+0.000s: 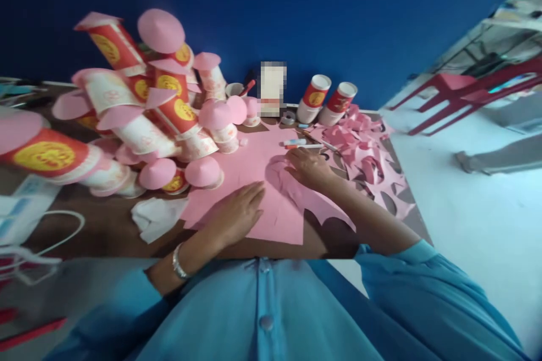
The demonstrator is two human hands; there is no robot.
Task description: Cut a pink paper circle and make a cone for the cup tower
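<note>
While the left hand (237,211) lies flat and open, pinning the pink paper sheet (254,180) to the worktop (105,228), the right hand (307,168) rests fingers-down on a curled pink cutout (282,172) on the sheet's far side. Hands are apart, neither clamped on a tool. Step looks like positioning or smoothing the cutout. Next move probably needs the glue stick (295,141) or pen (305,147) just beyond. Finished cone-topped cups (169,107) stacked left, scraps (368,158) right.
</note>
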